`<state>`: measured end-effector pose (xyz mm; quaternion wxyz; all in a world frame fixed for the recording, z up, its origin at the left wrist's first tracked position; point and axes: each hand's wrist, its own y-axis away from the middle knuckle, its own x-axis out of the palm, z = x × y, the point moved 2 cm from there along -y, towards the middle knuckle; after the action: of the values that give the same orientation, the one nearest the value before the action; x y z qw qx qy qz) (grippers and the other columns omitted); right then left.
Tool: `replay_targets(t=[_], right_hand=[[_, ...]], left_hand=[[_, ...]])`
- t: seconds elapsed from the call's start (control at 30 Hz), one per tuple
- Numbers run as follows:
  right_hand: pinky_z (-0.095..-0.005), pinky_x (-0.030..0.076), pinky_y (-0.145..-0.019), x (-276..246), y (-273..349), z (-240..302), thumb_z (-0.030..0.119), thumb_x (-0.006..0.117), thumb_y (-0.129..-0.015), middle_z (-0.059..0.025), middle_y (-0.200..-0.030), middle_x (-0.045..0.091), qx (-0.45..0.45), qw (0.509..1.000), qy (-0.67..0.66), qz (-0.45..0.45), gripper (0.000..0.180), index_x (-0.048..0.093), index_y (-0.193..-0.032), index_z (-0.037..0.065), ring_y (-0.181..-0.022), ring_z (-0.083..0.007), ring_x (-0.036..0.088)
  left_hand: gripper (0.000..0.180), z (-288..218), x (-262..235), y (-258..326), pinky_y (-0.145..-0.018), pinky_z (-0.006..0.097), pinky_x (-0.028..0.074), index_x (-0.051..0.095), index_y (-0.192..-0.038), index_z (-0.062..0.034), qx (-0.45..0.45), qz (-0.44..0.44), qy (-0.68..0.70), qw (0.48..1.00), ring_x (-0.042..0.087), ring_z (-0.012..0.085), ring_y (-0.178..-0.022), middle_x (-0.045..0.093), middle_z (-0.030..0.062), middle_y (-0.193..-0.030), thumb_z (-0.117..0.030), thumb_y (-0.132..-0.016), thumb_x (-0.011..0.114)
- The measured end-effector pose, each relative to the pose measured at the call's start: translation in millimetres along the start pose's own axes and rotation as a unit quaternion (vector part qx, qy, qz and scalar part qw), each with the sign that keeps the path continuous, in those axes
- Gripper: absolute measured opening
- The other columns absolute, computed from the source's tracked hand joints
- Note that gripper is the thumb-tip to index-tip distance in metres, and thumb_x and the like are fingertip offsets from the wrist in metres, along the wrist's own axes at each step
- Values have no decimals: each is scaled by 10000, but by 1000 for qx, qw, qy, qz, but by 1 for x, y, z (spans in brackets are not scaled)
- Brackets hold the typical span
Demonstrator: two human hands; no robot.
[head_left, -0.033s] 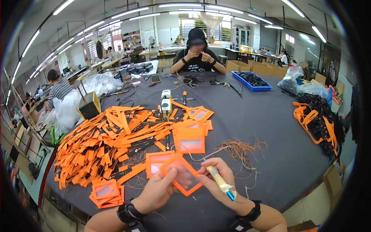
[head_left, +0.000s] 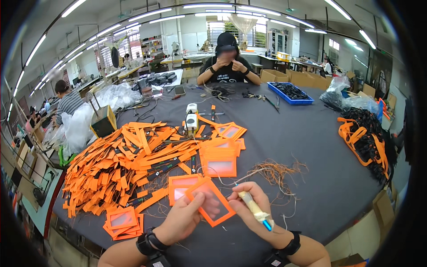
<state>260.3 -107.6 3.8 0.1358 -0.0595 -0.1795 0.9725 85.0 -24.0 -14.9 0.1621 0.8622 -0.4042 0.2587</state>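
My left hand (head_left: 186,214) pinches an orange-bordered clear plastic pocket (head_left: 209,181) between thumb and fingers; its fingers show blurred through the window. Beside its right edge is my right hand (head_left: 255,204), closed around a pen-like blue tool (head_left: 251,204) wrapped in cream tape. The right thumb lies at the pocket's edge; whether it touches I cannot tell. A thin pale cord (head_left: 226,183) runs to the tool's far end. Behind the held pocket lies another orange-bordered pocket (head_left: 174,196), and farther off a stack of the same pockets (head_left: 219,167).
A large heap of orange strips (head_left: 111,171) covers the table's left, with several pockets (head_left: 121,219) before it. Loose orange threads (head_left: 280,175) lie right of centre. Farther away are a white plug block (head_left: 191,121), a blue tray (head_left: 291,94) of black pieces and a seated person (head_left: 229,66).
The held pocket and both hands have shifted very slightly to the right. Both grips stay the same.
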Motion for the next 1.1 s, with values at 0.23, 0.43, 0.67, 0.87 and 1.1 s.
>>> replay_targets(t=[0.23, 0.43, 0.67, 0.87, 1.1], right_hand=[[-303, 465, -768, -21, -17, -52, 343, 474, -977, -49, -734, 553, 135, 920, -367, 16, 401, 573, -1085, -29, -704, -132, 525], [-315, 478, -746, -5, -10, -68, 247, 563, -937, -63, -787, 567, 207, 893, -400, 20, 223, 564, -942, 24, -710, -151, 547], [-308, 480, -742, -2, -9, -74, 171, 606, -909, -59, -836, 579, 208, 896, -391, 42, 137, 545, -917, 49, -765, -153, 570], [-310, 475, -741, 0, -9, -73, 162, 611, -906, -52, -854, 570, 210, 899, -383, 39, 132, 543, -926, 51, -778, -145, 556], [-309, 472, -740, -1, -9, -75, 162, 609, -909, -49, -851, 568, 212, 898, -384, 41, 130, 544, -929, 52, -781, -142, 552]], left_hand=[[226, 19, -26, 3, -645, 233, 485, 535, -1134, -26, -26, -32, -62, 997, 586, 115, -712, 636, 75, -976, -168, -961, 503], [214, 30, -28, 3, -617, 212, 474, 556, -1116, -12, -68, -44, -31, 996, 567, 92, -684, 634, 62, -988, -133, -940, 534], [152, 26, -25, 3, -585, 233, 441, 601, -1030, -34, -76, -60, -48, 994, 537, 106, -650, 639, 65, -909, -126, -930, 533], [153, 24, -26, 3, -578, 231, 435, 600, -1017, -24, -80, -53, -54, 994, 532, 100, -637, 637, 62, -889, -133, -927, 539], [153, 24, -26, 3, -570, 229, 433, 599, -1011, -24, -85, -61, -46, 993, 529, 96, -626, 636, 60, -883, -140, -927, 544]])
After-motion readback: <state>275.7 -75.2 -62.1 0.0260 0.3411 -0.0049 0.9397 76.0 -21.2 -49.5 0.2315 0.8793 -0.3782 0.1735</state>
